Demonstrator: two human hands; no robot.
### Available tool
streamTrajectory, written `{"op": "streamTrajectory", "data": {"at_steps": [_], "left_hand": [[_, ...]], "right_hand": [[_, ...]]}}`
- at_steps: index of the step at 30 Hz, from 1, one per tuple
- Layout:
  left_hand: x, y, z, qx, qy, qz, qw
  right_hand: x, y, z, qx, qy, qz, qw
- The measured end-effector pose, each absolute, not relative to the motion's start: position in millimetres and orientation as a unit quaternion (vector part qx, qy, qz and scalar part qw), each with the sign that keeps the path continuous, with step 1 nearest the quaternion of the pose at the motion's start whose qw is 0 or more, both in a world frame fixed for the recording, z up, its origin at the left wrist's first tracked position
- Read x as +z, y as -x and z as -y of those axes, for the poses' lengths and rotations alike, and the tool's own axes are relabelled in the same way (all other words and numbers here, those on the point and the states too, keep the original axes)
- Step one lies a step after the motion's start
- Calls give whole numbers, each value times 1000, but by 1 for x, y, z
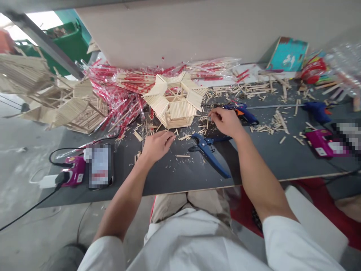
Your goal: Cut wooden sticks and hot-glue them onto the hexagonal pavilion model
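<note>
Reaching low among chopstick offcuts (pixel 205 126) — left hand (pixel 158 146) and right hand (pixel 227 122) both fingers-together, any held piece too small to tell — beside a blue pipe cutter (pixel 208 150).

And here's the scene: a dark worktop (pixel 270 162) set against a pale board wall (pixel 175 30), grey concrete floor (pixel 25 195) sweeping away left, a green bin (pixel 69 45) by bright daylight (pixel 45 19), and red matting (pixel 318 192) down on the right!

I'm watching the dark tabletop (pixel 267 162) carrying a blue pipe cutter (pixel 207 150), a blue glue gun (pixel 317 111), scattered wooden stick offcuts (pixel 234 90) and a stick-built pavilion (pixel 172 101).
</note>
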State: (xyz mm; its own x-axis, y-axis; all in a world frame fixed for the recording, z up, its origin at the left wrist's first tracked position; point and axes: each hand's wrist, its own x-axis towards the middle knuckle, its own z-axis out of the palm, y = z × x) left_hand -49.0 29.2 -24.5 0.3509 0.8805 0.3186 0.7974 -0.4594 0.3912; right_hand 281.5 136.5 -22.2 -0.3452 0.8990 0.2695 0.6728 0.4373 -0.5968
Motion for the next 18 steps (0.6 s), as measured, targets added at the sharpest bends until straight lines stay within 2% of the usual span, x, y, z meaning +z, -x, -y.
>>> {"op": "streamTrajectory", "data": {"at_steps": [9, 18], "left_hand": [[-30, 46, -27, 244, -820, -512, 79], [-30, 30, -21, 293, -826, -471, 103]], "right_hand": [[-35, -296, -144, 182, 443, 863, 161], [-29, -299, -141, 230, 454, 848, 146]]}}
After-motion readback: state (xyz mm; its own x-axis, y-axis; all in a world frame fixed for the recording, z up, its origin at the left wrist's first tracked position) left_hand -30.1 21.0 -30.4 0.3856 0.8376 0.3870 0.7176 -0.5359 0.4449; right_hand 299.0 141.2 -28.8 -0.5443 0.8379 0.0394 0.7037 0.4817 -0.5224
